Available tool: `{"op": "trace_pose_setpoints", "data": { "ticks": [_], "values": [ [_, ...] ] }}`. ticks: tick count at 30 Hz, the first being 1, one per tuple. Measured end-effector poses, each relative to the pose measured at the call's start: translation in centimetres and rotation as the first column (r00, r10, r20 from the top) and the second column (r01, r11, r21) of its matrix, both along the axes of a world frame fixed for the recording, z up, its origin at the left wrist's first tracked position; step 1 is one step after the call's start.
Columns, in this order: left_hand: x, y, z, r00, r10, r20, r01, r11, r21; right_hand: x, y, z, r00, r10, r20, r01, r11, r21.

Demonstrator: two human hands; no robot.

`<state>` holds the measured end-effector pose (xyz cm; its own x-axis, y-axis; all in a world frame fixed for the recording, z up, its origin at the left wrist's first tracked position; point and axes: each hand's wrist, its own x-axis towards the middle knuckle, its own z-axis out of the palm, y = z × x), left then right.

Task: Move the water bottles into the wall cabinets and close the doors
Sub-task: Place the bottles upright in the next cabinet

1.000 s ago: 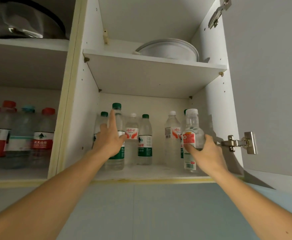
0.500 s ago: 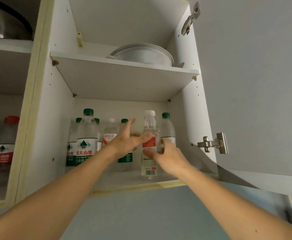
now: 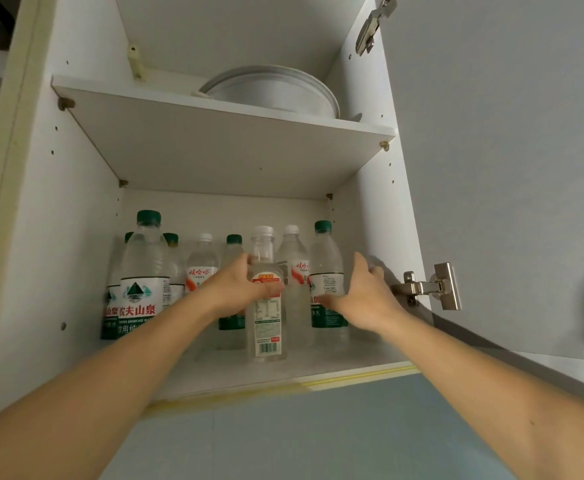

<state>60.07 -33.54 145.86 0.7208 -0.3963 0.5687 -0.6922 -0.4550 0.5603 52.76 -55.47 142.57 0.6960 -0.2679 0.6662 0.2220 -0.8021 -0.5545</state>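
A: In the head view, what are the hands doing at centre frame?

B: The left hand (image 3: 240, 289) is wrapping its fingers and thumb round the white-capped bottle (image 3: 265, 306), gripping it at the orange label. I judge it is steadying a tall, narrow thing while seating it on the cabinet floor (image 3: 335, 365). The right hand (image 3: 361, 296) is lying spread and relaxed, gripping nothing, beside the green-capped bottle (image 3: 327, 285) at centre right; whether it is touching that bottle I cannot tell.

A: Where are the bottles sitting?

B: They are standing upright in rows on the lower level, under the shelf (image 3: 221, 140). The big green-capped bottle (image 3: 144, 271) is standing at the left front, others behind it.

A: Materials?

B: Clear, ribbed plastic cylinders with glossy paper labels and moulded screw caps. The cabinet is looking like smooth white laminate; a round pale dish (image 3: 273, 88) is resting on the upper shelf.

A: The door?

B: The door (image 3: 508, 150) is hanging open at the right on a shiny metal hinge (image 3: 432, 287), so closing is not yet done.
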Motion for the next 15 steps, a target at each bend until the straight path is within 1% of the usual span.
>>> {"op": "trace_pose_setpoints", "data": {
  "ticks": [1,3,8,15],
  "values": [
    [0.5,-0.2,0.1,1.000,0.022,-0.011,-0.021,1.000,0.022,0.7,-0.3,0.2,0.999,-0.009,-0.039,0.010,1.000,0.012],
    [1.2,-0.6,0.4,0.998,0.053,-0.020,-0.051,0.997,0.064,1.8,-0.6,0.4,0.996,0.023,-0.085,-0.021,0.999,0.026],
    [2.8,-1.6,1.1,0.993,0.113,-0.035,-0.107,0.985,0.138,4.1,-1.3,0.6,0.991,0.091,-0.094,-0.094,0.995,-0.026],
    [3.9,-3.4,1.1,0.987,0.157,-0.035,-0.152,0.981,0.125,4.6,-1.1,1.3,0.988,0.055,-0.146,-0.062,0.997,-0.040]
  ]
}}
